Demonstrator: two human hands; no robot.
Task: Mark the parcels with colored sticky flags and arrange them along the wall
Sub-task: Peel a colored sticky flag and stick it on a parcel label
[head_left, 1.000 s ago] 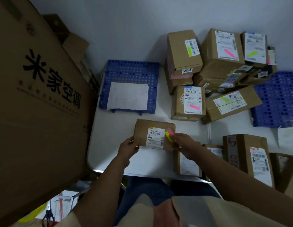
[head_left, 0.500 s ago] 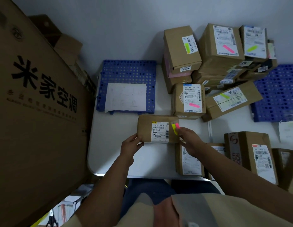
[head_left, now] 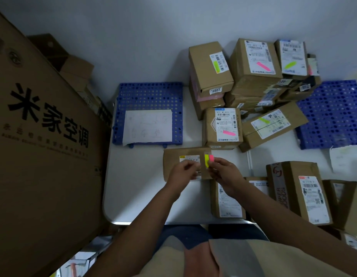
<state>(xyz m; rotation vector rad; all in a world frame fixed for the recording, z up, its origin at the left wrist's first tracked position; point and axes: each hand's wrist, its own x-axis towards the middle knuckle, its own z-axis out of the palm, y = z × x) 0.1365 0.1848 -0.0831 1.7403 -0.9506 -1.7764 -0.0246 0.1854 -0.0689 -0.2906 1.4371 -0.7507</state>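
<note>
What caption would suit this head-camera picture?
Both hands, left hand and right hand, work yellow and pink sticky flags over a flat brown cardboard parcel on the white table.

Brown kraft parcels [head_left: 255, 70] everywhere, white labels with black barcodes. Neon flags on labels: yellow-green [head_left: 215, 65], hot pink [head_left: 262, 65], yellow-green again [head_left: 290, 64], pink [head_left: 229, 133] lower down. Flag pad [head_left: 208, 159] half yellow, half pink. Blue perforated mat [head_left: 149, 96], dot-hole pattern, white sheet [head_left: 147, 126] with faint handwriting on it. Second mat [head_left: 331, 114] darker blue-purple. White table [head_left: 133, 186]. Big brown carton [head_left: 43, 136], bold black characters. Pale grey wall [head_left: 133, 37].
</note>
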